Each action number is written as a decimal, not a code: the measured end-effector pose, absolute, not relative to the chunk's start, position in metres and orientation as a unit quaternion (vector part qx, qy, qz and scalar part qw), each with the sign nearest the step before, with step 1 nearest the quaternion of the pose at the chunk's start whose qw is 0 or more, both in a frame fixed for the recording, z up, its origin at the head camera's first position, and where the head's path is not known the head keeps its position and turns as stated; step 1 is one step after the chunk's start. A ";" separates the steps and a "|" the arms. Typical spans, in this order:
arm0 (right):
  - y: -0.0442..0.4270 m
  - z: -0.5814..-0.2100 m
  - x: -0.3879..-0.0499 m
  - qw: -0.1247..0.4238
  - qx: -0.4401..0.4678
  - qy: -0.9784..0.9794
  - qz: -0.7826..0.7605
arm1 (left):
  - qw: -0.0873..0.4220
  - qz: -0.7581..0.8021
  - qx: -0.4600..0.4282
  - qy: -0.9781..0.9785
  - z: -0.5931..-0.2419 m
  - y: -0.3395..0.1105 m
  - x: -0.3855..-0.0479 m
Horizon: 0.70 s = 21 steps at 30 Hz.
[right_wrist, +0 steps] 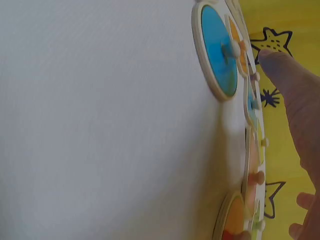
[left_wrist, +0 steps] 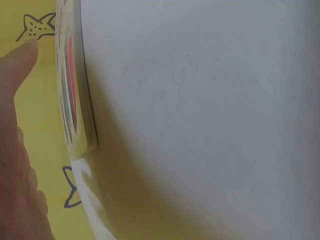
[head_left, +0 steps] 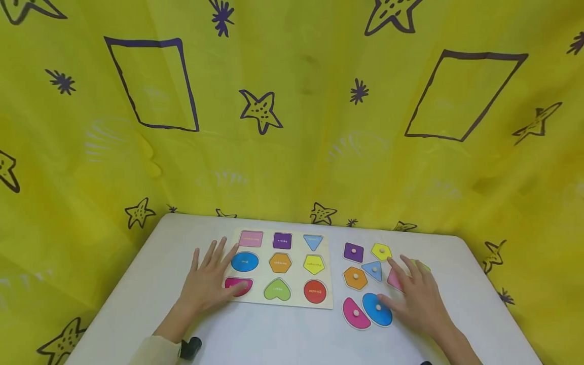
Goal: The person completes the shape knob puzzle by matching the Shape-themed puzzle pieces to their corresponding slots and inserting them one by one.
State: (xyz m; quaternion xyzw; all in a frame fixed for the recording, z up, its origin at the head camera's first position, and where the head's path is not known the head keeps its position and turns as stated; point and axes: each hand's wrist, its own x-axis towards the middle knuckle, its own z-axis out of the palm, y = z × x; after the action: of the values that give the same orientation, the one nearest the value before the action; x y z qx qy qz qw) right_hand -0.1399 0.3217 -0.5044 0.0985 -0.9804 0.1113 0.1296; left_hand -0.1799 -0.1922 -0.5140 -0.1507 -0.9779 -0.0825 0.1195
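A shape puzzle board [head_left: 295,279] with coloured, labelled shapes lies on the table. My left hand [head_left: 205,281] is spread at its left edge, the thumb over the magenta semicircle; whether it touches cannot be told. To the right of the board lie loose knobbed pieces. My right hand [head_left: 422,301] hovers over some of them with fingers spread, holding nothing. Its thumb is by the blue oval piece [head_left: 375,315]. The pink piece [head_left: 394,280] and a green piece [head_left: 425,265] are partly hidden by its fingers. A round orange-red piece [right_wrist: 234,217] shows in the right wrist view.
Other loose pieces are a purple square [head_left: 350,257], a yellow pentagon [head_left: 387,248], a blue triangle [head_left: 378,276], an orange hexagon [head_left: 351,284] and a magenta semicircle [head_left: 351,305]. The white table [head_left: 274,334] backs onto a yellow curtain [head_left: 292,152].
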 end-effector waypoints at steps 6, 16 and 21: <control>0.338 -0.509 -0.141 0.117 0.091 -0.979 0.139 | 0.072 -0.125 -0.145 -0.979 -0.514 -0.202 -0.176; 0.358 -0.516 -0.141 0.086 0.050 -0.978 0.185 | -0.001 -0.183 -0.120 -0.976 -0.523 -0.213 -0.173; 0.365 -0.519 -0.144 0.103 0.041 -0.973 0.202 | 0.001 -0.200 -0.131 -0.971 -0.523 -0.215 -0.175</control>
State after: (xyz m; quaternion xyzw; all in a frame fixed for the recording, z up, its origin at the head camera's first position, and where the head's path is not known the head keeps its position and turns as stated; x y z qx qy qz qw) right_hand -0.1442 0.3646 -0.5192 0.0406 -0.9730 0.2024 0.1029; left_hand -0.1749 -0.2146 -0.5229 -0.1311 -0.9710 -0.1997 0.0008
